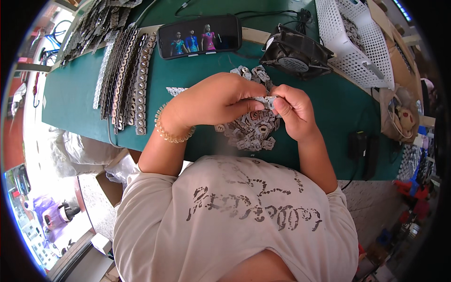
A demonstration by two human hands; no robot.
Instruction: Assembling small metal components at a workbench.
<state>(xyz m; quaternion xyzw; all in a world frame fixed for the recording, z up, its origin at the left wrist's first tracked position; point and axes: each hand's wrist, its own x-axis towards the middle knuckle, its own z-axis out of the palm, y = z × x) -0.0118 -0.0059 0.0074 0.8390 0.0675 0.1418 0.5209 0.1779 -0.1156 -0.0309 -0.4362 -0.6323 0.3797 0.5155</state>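
Note:
My left hand [218, 97], with a coiled bracelet [170, 126] at its wrist, pinches a small silver-grey metal piece [268, 102] between thumb and fingers. At the other end of the same piece, my right hand [298, 113] grips it with thumb and bent forefinger. Both hands hover over a loose pile of small metal parts [253, 134] on the green table [188, 75]. A short pale perforated strip [175, 90] pokes out behind my left hand. The fine shape of the held piece is partly covered by my fingers.
Long metal strips with round discs [141, 84] lie in rows at the left, with more strips [101, 23] heaped behind. A phone [199, 36] showing a video stands at the back. Beside it are a black fan [298, 51] and a white perforated basket [350, 51].

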